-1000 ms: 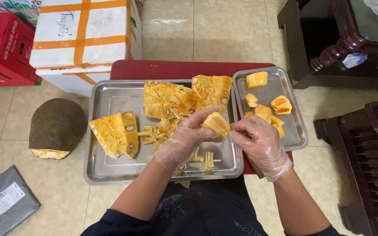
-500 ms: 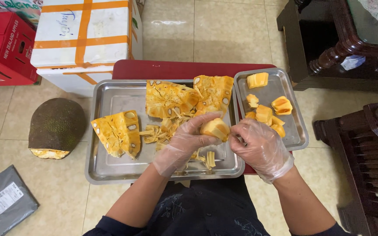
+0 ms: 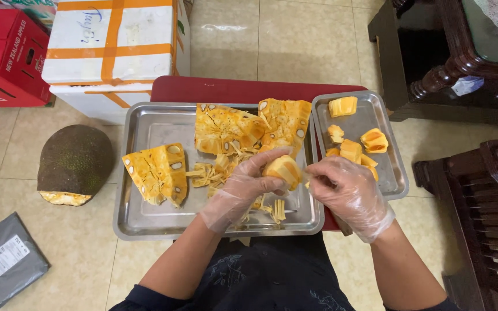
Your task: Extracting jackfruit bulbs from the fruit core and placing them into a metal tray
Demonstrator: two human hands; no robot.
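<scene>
My left hand, in a clear plastic glove, holds a yellow jackfruit pod over the large steel tray. My gloved right hand pinches at the pod's right side. On the large tray lie a cut jackfruit chunk at the left, two bigger chunks at the back, and loose pale fibres. The small steel tray on the right holds several cleaned pods.
Both trays rest on a low red table on a tiled floor. A jackfruit half and a grey parcel bag lie at the left. A white taped box and red box stand behind. Dark wooden furniture is at the right.
Both hands have stayed over the tray's front right corner. My right hand has shifted slightly left against the pod, working at its side.
</scene>
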